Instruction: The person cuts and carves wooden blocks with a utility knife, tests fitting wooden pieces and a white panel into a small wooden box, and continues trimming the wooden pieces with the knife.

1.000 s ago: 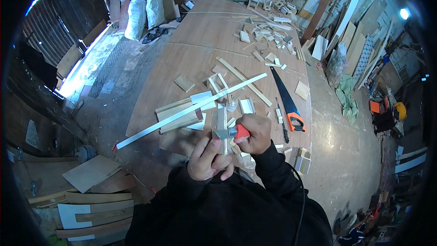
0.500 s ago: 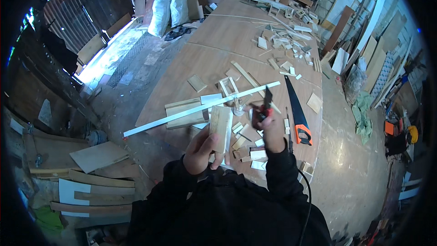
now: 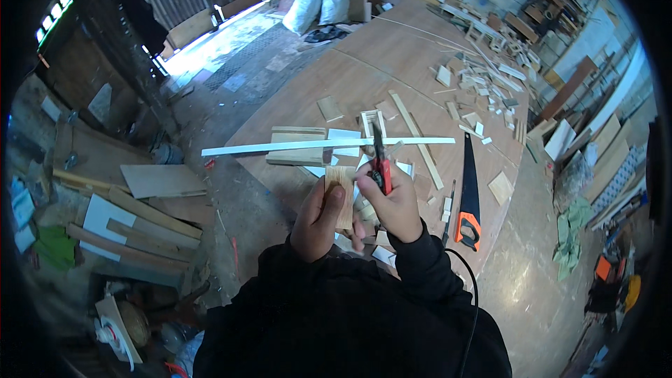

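In my left hand (image 3: pixel 313 227) a small pale wooden block (image 3: pixel 339 203) stands upright, the thumb pressed on its near face and the fingers behind it. Just to its right, my right hand (image 3: pixel 396 204) is closed round a red-and-black-handled tool (image 3: pixel 386 176). The tool's dark, flat blade points up and away from me; its exact kind is unclear. The thumb of that hand is close to the block's upper right edge; whether they touch is hard to tell. Behind both hands, a long white strip (image 3: pixel 273 146) lies across grooved wooden boards (image 3: pixel 297 134) and a small wooden frame (image 3: pixel 373 120).
A handsaw (image 3: pixel 470 182) with an orange handle lies on the large wooden tabletop (image 3: pixel 336 73), right of my hands. Offcuts (image 3: pixel 483 84) are heaped toward the far right. White sacks (image 3: pixel 305 3) stand beyond the table, and boards (image 3: pixel 164 169) are stacked at the left.
My right hand has brought the tool left, up beside the block. My left hand has turned the block slightly, and the head view has shifted, swinging the white strip nearer level.
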`<action>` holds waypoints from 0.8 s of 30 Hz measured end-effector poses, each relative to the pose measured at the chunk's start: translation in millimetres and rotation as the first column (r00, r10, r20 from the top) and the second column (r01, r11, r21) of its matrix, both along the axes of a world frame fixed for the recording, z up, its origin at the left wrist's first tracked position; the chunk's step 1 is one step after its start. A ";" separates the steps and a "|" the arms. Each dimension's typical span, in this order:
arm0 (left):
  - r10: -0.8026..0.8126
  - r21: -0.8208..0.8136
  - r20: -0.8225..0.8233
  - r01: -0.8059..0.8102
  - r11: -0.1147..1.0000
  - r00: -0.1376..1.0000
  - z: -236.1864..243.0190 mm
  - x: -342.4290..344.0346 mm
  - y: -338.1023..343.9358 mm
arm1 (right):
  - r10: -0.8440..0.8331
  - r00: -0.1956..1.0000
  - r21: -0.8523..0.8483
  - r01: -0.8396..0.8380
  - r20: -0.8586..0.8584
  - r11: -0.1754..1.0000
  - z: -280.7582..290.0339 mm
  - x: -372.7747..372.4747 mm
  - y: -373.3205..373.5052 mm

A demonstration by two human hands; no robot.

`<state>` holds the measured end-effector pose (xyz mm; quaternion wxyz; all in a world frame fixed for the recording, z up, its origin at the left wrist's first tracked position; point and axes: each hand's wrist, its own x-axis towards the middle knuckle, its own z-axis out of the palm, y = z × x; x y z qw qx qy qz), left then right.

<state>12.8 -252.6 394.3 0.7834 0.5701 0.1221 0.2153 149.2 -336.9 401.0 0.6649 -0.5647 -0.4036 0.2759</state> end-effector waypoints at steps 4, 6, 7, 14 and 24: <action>0.023 -0.202 0.022 -0.019 0.979 0.999 6.6 1.7 -11.6 | 0.030 0.954 0.104 -0.063 0.298 0.993 -27.2 22.5 -19.9; 0.029 -0.281 0.034 -0.018 0.960 0.999 10.1 7.8 -16.3 | 0.036 0.926 0.049 -0.058 0.376 0.997 -26.4 26.1 -27.5; 0.016 -0.292 0.057 0.001 0.956 0.998 12.4 10.3 -18.0 | 0.036 0.926 0.053 -0.060 0.376 0.997 -26.2 28.7 -27.3; -0.071 -0.379 0.096 0.103 0.920 0.993 11.0 21.0 -23.6 | -0.054 0.802 0.086 0.003 0.594 0.996 -34.5 48.2 -33.7; -0.057 -0.501 0.089 0.094 0.860 0.994 13.9 28.6 -34.7 | -0.103 0.743 0.134 0.019 0.662 0.991 -38.8 56.7 -36.6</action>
